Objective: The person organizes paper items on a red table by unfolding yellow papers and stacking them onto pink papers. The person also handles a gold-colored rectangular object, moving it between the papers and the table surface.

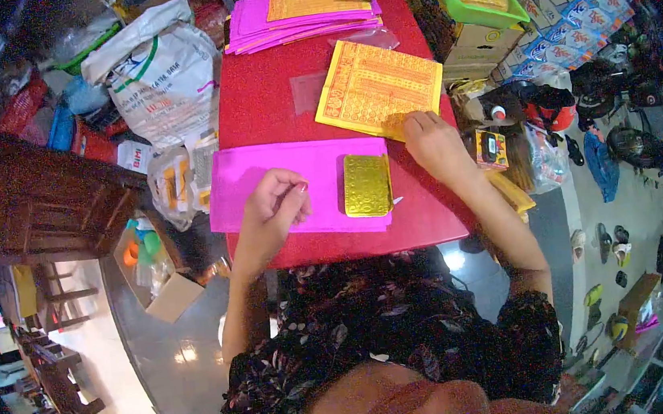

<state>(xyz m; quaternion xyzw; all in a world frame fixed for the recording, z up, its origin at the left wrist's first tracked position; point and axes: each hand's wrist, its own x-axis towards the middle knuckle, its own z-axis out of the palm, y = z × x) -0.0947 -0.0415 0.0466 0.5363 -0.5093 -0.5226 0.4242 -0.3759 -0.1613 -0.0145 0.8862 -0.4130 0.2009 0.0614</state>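
Note:
On the red table [428,205] lies a pink paper stack [294,157], with a shiny gold packet [367,185] on its right part. Over the left part of the pink paper is my left hand [278,200], its fingers curled, and whether it holds anything is too small to tell. My right hand [431,141] pinches the lower right edge of a yellow printed paper stack [379,85], which lies tilted on the table. At the far end, a yellow printed sheet [310,1] and a dark item rest on more pink papers [248,23].
Left of the table stand a white sack [161,87] and a bag of yellow items [174,187]. A green tray [488,8] sits on a cardboard box [476,46] at the right. An open carton [175,294] is on the floor at lower left.

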